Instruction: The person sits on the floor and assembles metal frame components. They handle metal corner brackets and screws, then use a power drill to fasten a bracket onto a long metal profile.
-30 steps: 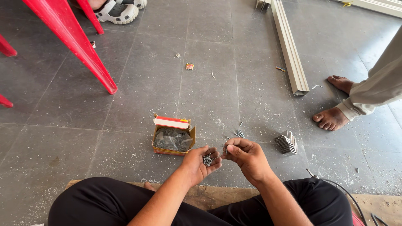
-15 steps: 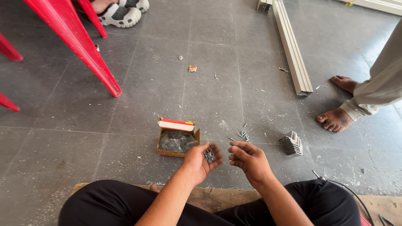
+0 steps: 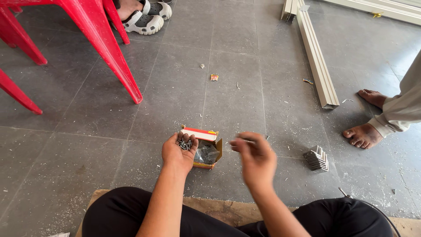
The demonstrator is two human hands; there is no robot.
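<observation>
My left hand is cupped around a clump of small dark screws, held right at the left edge of a small open cardboard box on the grey tiled floor. The box has a red and white flap and holds more dark screws. My right hand is blurred, raised just right of the box, pinching what looks like one thin screw between thumb and fingers. I sit with black-trousered legs at the bottom of the view.
A stack of small metal angle brackets lies right of my hand. Another person's bare feet stand at the right. A long pale aluminium profile lies on the floor behind. Red plastic chair legs and sandalled feet are top left.
My left hand has moved forward with the screws to the box's edge. My right hand has drawn apart from it to the right, now holding a single screw.
</observation>
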